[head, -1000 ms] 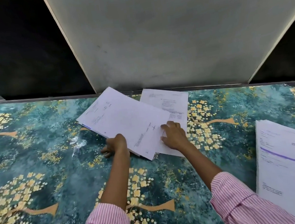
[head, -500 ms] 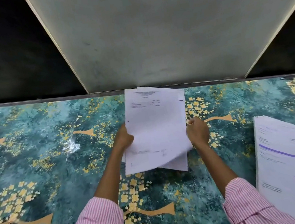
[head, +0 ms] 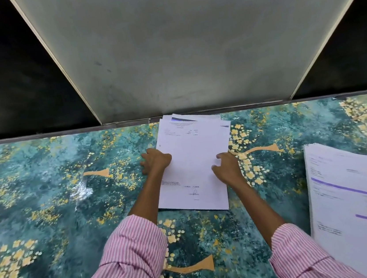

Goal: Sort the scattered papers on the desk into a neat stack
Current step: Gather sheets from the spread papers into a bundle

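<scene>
Paper sheaf [head: 194, 160] lies flat at the desk [head: 47, 201] far edge, middle. Left hand [head: 156, 159] fingers curl on its left edge, right hand [head: 227, 168] fingers curl over its right edge. Print too small to read. Second paper pile [head: 355, 187], purple bars, at right edge.

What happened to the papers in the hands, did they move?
Yes. The papers swung right, away from the grey panel's left corner, into one squared pile.

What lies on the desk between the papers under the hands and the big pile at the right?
In the head view, only bare flowered desk cover separates the held papers from the big pile.
</scene>
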